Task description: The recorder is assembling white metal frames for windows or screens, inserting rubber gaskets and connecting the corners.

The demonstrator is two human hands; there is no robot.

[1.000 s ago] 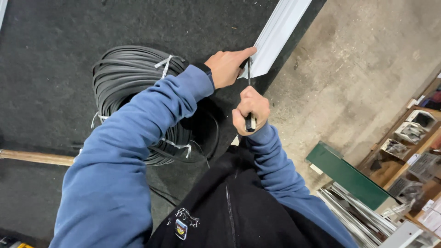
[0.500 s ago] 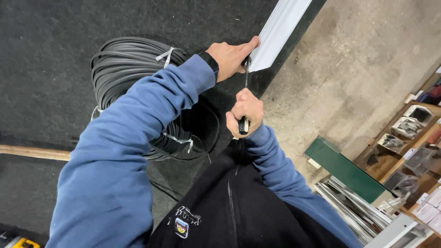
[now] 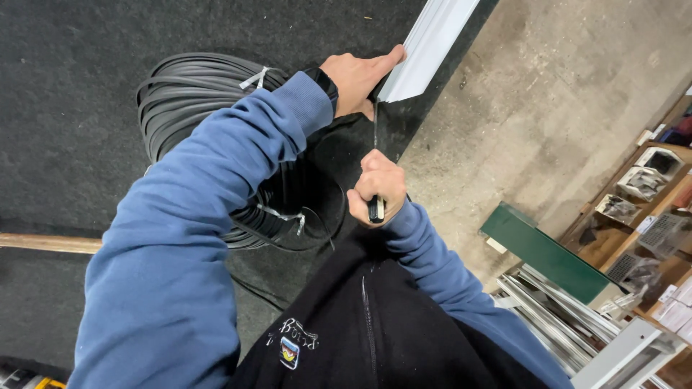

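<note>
My left hand (image 3: 358, 78) presses on the near end of a white profile bar (image 3: 431, 45) that lies on a dark carpeted table (image 3: 86, 50). A thin black rubber strip (image 3: 375, 128) runs taut from that end down to my right hand (image 3: 378, 189), which is closed around it. A large coil of the same black strip (image 3: 194, 101), tied with white bands, lies on the table under my left forearm.
To the right is a bare concrete floor (image 3: 548, 108). A green box (image 3: 551, 252), a bundle of metal profiles (image 3: 569, 324) and wooden shelves with small parts (image 3: 641, 202) stand at the lower right. A wooden strip (image 3: 43, 243) lies at the left.
My left hand stays on the bar's end while my right hand has drawn back toward my body, so a longer length of strip is stretched between them. The view has shifted slightly.
</note>
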